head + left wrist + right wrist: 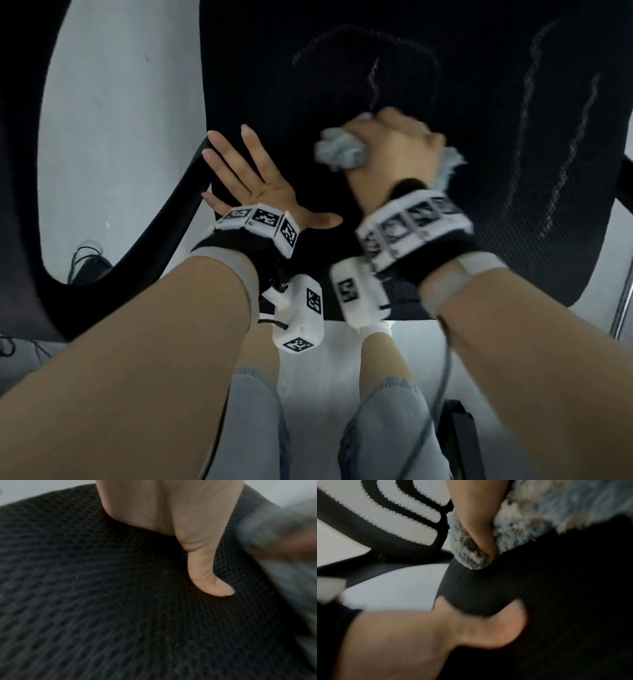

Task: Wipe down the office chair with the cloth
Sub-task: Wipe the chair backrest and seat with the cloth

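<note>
Cloth (342, 154) bunched in right hand (394, 150) on chair seat (496, 171).

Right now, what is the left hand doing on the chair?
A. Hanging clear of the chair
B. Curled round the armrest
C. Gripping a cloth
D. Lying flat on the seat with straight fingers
D: the left hand lies spread, fingers straight, on the black mesh seat near its left edge, while the right hand grips the cloth.

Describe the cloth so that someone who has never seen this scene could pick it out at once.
Start at the black mesh chair seat filling the view. On it, the right hand grips a bunched cloth. It is the only pale, fluffy blue-grey thing on the dark seat.
</note>
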`<action>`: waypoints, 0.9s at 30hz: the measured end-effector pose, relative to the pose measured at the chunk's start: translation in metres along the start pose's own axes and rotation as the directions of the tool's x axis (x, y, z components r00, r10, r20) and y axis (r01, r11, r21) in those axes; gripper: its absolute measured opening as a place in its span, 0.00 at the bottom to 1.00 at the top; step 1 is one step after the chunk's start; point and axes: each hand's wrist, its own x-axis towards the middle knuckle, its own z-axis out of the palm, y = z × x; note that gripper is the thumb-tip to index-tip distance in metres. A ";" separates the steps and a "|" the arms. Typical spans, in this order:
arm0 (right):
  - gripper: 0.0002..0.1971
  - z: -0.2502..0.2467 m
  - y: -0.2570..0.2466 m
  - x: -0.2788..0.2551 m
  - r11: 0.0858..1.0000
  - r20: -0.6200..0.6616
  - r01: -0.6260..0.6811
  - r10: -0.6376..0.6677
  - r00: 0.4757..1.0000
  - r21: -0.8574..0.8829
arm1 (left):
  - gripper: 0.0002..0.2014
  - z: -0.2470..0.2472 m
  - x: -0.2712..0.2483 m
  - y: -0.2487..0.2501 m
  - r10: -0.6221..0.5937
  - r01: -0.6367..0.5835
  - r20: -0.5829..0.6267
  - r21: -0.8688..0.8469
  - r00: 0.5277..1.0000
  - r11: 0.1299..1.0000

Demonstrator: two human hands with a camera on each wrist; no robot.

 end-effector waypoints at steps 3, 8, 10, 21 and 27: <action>0.18 0.010 -0.034 0.007 0.981 0.100 0.194 -0.195 0.976 0.016 | 0.62 -0.002 0.001 0.011 -0.137 0.131 -0.034 -0.141 0.990 0.981; 0.15 -0.019 0.044 -0.006 0.999 0.013 0.005 -0.005 1.000 0.043 | 0.76 0.000 0.007 -0.007 0.033 -0.041 0.121 0.065 0.992 0.997; 0.15 -0.025 0.063 -0.014 0.983 -0.055 -0.140 0.147 0.988 0.117 | 0.76 -0.005 0.006 -0.006 0.047 -0.054 0.116 0.061 0.992 0.997; 0.14 0.001 0.009 -0.001 0.966 0.067 0.257 -0.256 0.964 -0.003 | 0.71 -0.005 0.002 -0.003 0.033 -0.035 0.049 0.035 0.998 0.999; 0.15 -0.007 0.050 -0.013 0.977 -0.127 -0.169 0.186 0.974 0.133 | 0.78 0.001 0.007 -0.007 0.085 -0.088 0.054 0.050 0.995 0.995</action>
